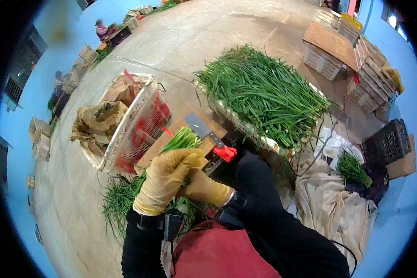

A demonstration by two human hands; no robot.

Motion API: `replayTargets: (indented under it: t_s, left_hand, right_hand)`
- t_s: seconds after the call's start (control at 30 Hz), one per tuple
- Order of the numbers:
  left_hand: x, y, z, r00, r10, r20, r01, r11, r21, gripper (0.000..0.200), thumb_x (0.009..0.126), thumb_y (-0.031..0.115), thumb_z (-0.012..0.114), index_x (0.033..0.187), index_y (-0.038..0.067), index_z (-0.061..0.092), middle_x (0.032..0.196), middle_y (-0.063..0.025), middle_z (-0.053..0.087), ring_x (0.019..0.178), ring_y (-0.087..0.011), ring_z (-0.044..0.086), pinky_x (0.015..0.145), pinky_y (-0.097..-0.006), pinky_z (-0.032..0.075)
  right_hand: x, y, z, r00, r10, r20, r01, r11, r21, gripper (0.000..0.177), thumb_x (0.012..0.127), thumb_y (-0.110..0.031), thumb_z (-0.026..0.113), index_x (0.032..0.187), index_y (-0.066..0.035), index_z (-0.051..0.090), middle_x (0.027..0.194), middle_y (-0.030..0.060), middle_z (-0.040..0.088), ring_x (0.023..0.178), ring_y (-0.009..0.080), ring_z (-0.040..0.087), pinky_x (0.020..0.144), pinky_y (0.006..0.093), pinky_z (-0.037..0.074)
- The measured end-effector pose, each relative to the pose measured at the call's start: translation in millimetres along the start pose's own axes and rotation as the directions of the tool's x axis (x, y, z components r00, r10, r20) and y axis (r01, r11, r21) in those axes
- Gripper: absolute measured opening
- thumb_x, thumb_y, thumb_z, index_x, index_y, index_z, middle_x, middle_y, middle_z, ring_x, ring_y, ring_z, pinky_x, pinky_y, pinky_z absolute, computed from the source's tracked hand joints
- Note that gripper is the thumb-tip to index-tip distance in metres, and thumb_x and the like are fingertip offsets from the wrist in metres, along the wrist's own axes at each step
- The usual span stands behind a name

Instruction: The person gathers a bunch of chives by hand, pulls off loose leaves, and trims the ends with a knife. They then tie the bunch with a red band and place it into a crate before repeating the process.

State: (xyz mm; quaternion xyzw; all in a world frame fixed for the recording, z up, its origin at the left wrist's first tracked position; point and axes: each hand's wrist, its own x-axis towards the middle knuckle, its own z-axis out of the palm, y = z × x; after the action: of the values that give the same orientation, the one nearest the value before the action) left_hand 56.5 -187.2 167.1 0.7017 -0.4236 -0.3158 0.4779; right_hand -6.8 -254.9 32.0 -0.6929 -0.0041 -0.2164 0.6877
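Observation:
Both hands wear yellowish gloves and meet in front of my chest, over a bunch of green chives (185,139). My left hand (164,178) is closed, with its fingers curled toward the right hand. Partly behind it, my right hand (207,187) is closed too; whatever they pinch is hidden. The bunch lies on a wooden board (208,121), and long leaves (118,199) hang below the left hand. A cleaver (199,125) with a dark handle rests on the board beyond the hands, beside a bright red strip bundle (225,153).
A crate heaped with loose chives (264,92) stands ahead to the right. On the left is a white plastic basket (148,99) lined with brown sacking. A small bunch (352,167) lies near a black crate (387,142). Other people (106,31) sit along the far left wall.

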Motion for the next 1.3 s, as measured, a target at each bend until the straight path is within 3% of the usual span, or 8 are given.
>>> replayTargets:
  t_s: [0.3, 0.57, 0.67, 0.83, 0.9, 1.03, 1.17, 1.3]
  left_hand:
    - [-11, -34, 0, 0.934, 0.102, -0.343, -0.231, 0.904, -0.36, 0.027, 0.1, 0.024, 0.055, 0.109, -0.001, 0.06, 0.092, -0.0113, 0.069, 0.086, -0.0176, 0.067, 0.081, -0.0303, 0.053]
    - [-23, -39, -3, 0.936, 0.145, -0.321, -0.239, 0.932, -0.274, 0.023, 0.097, 0.016, 0.059, 0.112, -0.002, 0.063, 0.096, -0.0102, 0.071, 0.092, -0.0189, 0.067, 0.086, -0.0321, 0.052]
    - [-21, -52, -9, 0.931, 0.339, -0.133, -0.299, 0.921, 0.251, 0.029, 0.092, 0.008, 0.063, 0.12, 0.001, 0.062, 0.111, -0.0059, 0.068, 0.099, -0.0148, 0.062, 0.09, -0.0287, 0.048]
    - [-21, -27, -18, 0.905, 0.231, -0.357, -0.358, 0.866, -0.349, 0.085, 0.081, 0.027, 0.074, 0.151, 0.006, 0.029, 0.148, -0.0085, 0.041, 0.129, -0.021, 0.046, 0.107, -0.0373, 0.035]
    - [-24, -28, -32, 0.937, 0.195, -0.291, -0.282, 0.912, -0.298, 0.109, 0.072, 0.069, 0.07, 0.151, 0.007, 0.028, 0.145, -0.0101, 0.044, 0.128, -0.0199, 0.046, 0.108, -0.0357, 0.035]
    - [-31, -30, -79, 0.956, 0.032, 0.291, -0.011, 0.997, -0.075, 0.107, 0.077, 0.07, 0.063, 0.15, 0.0, 0.027, 0.144, -0.0088, 0.043, 0.132, -0.0178, 0.036, 0.111, -0.0339, 0.029]
    - [-62, -51, -92, 0.896, -0.175, 0.409, 0.283, 0.933, -0.221, 0.092, 0.083, 0.057, 0.066, 0.146, -0.001, 0.033, 0.136, -0.0072, 0.049, 0.125, -0.015, 0.042, 0.107, -0.03, 0.033]
    - [-119, -58, -69, 0.787, -0.367, 0.496, 0.593, 0.671, -0.444, 0.071, 0.085, 0.032, 0.072, 0.138, -0.001, 0.039, 0.124, -0.0189, 0.06, 0.106, -0.03, 0.063, 0.09, -0.039, 0.053]
  right_hand:
    - [6, 3, -9, 0.999, 0.033, 0.035, -0.038, 0.987, 0.155, 0.047, 0.078, -0.017, 0.077, 0.118, -0.001, 0.059, 0.106, 0.0126, 0.068, 0.101, 0.0211, 0.064, 0.089, 0.0349, 0.05]
    - [6, -6, -6, 0.999, 0.042, 0.018, -0.044, 0.994, 0.099, 0.038, 0.079, -0.016, 0.076, 0.111, 0.0, 0.062, 0.102, 0.0121, 0.069, 0.097, 0.0202, 0.065, 0.085, 0.0348, 0.052]
    - [7, 10, 2, 0.998, -0.044, -0.038, 0.043, 0.999, -0.033, 0.038, 0.08, -0.016, 0.075, 0.111, 0.0, 0.062, 0.103, 0.0123, 0.069, 0.097, 0.02, 0.065, 0.085, 0.0349, 0.052]
    - [16, -22, -8, 0.994, 0.103, -0.034, -0.075, 0.881, 0.468, 0.02, 0.089, -0.009, 0.065, 0.108, -0.003, 0.063, 0.099, 0.0048, 0.068, 0.087, 0.0144, 0.064, 0.077, 0.0298, 0.053]
    - [31, -39, -18, 0.995, 0.072, -0.072, -0.02, 0.836, 0.548, 0.017, 0.09, -0.008, 0.064, 0.106, -0.001, 0.063, 0.083, 0.0036, 0.063, 0.073, 0.0112, 0.059, 0.071, 0.0263, 0.049]
    - [45, -92, -11, 0.996, 0.0, -0.091, 0.074, 0.586, 0.807, 0.023, 0.093, -0.013, 0.062, 0.111, 0.002, 0.062, 0.082, 0.0061, 0.063, 0.074, 0.0134, 0.06, 0.07, 0.0268, 0.049]
    - [36, -100, 25, 0.984, 0.044, -0.176, 0.142, 0.418, 0.897, 0.026, 0.094, -0.014, 0.061, 0.113, 0.003, 0.061, 0.082, 0.0075, 0.063, 0.075, 0.014, 0.06, 0.072, 0.0276, 0.049]
    - [11, -48, 58, 0.968, 0.167, -0.189, 0.028, 0.676, 0.737, 0.039, 0.093, -0.023, 0.064, 0.121, 0.003, 0.058, 0.086, 0.0066, 0.066, 0.078, 0.0137, 0.06, 0.074, 0.028, 0.05]
